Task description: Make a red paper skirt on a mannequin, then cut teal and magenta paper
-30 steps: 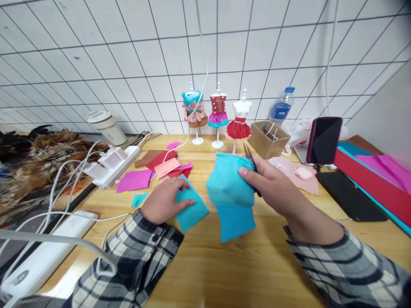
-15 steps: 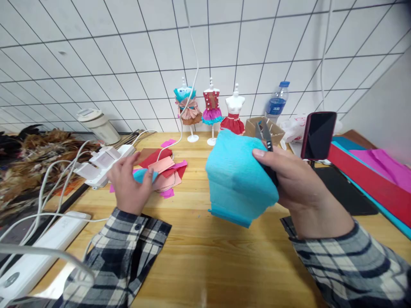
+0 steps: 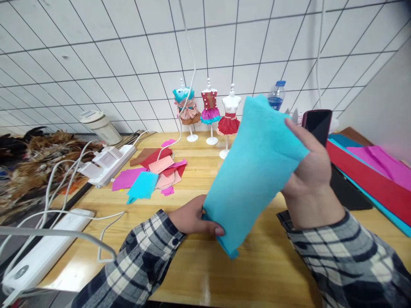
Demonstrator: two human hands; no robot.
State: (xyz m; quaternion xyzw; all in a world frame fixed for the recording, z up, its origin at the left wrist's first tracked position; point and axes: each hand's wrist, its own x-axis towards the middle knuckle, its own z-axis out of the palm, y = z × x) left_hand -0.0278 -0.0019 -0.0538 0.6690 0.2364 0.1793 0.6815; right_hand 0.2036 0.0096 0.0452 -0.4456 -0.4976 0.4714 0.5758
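A folded sheet of turquoise crepe paper is held up at a slant over the table, between my two hands. My left hand pinches its lower left corner, thumb on the near face and fingers behind. The upper right end is gripped by my right hand, its thumb lying along the edge. Grey scissor blades poke up behind the paper by that thumb; their handles are hidden. A smaller turquoise piece lies on the table to the left, by pink, red and brown scraps.
Three small mannequins in paper dresses stand by the tiled wall, with a water bottle to their right. Power strips and white cables cover the left side, near feathers. A phone and coloured sheets are at right.
My left hand has left the scrap pile, moved right and taken the paper's lower corner. The turquoise paper is now stretched out longer and tilted, and it covers most of the scissors.
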